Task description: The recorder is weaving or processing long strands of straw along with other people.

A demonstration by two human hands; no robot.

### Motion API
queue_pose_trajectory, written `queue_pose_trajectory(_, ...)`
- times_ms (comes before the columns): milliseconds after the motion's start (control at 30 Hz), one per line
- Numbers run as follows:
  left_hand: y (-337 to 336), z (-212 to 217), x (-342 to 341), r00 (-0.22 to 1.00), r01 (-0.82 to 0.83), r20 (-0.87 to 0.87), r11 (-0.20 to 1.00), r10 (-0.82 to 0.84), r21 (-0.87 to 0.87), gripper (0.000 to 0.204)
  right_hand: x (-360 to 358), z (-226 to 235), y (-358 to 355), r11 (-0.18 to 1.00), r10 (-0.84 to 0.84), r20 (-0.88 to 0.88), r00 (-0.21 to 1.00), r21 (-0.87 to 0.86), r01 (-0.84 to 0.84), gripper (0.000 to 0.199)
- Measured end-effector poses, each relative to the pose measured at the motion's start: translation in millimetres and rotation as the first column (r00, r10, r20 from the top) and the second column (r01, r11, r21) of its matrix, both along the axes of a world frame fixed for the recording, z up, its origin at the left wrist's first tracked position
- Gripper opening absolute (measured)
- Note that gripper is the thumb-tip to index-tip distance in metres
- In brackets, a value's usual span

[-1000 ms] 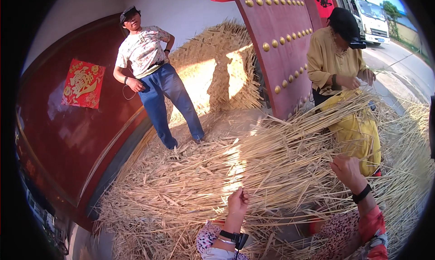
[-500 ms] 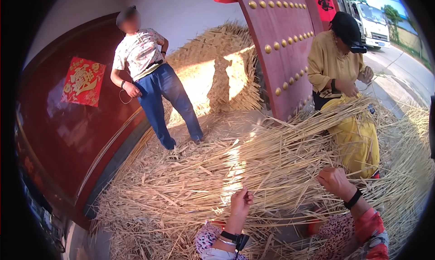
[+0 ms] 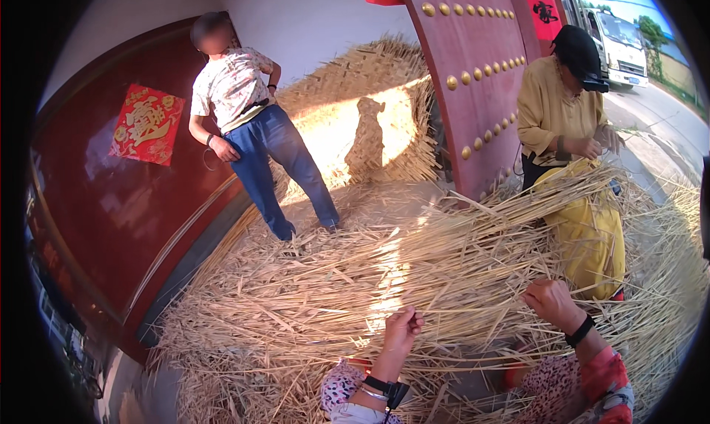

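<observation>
Low in the head view, my left hand (image 3: 401, 332) hovers over a thick layer of dry straw-coloured stalks (image 3: 318, 306). Its fingers are curled, thumb against the fingertips. To its right, my right hand (image 3: 553, 304) is closed in a pinch, its back facing up, close to the ends of some stalks. Whatever thin thing may sit in either pinch is too small to make out. Dark bands circle both my wrists. Under my forearms, patterned cloth (image 3: 551, 385) covers my legs.
A co-worker in yellow trousers (image 3: 588, 239) handles a bundle of stalks (image 3: 547, 202) at the right. Another person (image 3: 259, 128) stands at the far left by a dark red panel. Behind are a woven mat (image 3: 355, 76), a studded red door (image 3: 473, 47) and a white truck (image 3: 621, 51).
The whole view has shifted slightly, so the surroundings sit a little further right. Both my hands keep nearly the same closed pose. The co-worker's hands have moved a little.
</observation>
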State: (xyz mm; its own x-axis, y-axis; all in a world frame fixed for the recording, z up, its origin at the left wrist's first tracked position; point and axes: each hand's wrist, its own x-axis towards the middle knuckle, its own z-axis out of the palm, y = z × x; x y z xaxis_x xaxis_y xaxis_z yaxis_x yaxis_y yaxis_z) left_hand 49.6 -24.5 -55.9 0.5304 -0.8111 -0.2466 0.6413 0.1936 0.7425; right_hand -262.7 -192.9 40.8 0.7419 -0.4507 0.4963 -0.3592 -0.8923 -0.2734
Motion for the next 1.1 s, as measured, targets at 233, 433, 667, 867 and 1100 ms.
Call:
queue_pose_trajectory(233, -12.0, -7.6, -3.3, 0.994, 0.09, 0.06, 0.996, -0.09, 0.004, 0.015, -3.9, 0.2, -1.9, 0.996, 0.041, -0.052, 0.998, 0.086, -0.036, 0.021)
queue_pose_trajectory(433, -1.4, -10.7, -1.7, 0.991, 0.097, 0.095, 0.994, -0.092, -0.049, 0.017, 21.4, 0.7, 3.7, 0.93, 0.219, -0.063, 0.974, 0.314, -0.189, 0.02)
queue_pose_trajectory(667, -27.9, -18.2, -21.2, 0.946, 0.3, 0.14, 0.953, -0.292, -0.043, 0.025, -9.0, -46.6, -2.7, 0.939, 0.23, 0.043, 0.972, 0.251, -0.233, 0.015)
queue_pose_trajectory(867, -10.8, -7.2, -5.4, 0.959, 0.266, 0.125, 0.958, -0.253, -0.108, 0.018, 21.0, -17.7, -5.2, 0.799, 0.15, -0.033, 0.988, 0.593, -0.101, 0.022)
queue_pose_trajectory(1100, -20.6, -2.0, -17.3, 0.944, 0.292, 0.187, 0.953, -0.273, -0.08, 0.019, 11.9, -19.1, -8.6, 0.789, 0.195, -0.013, 0.981, 0.597, -0.149, 0.016)
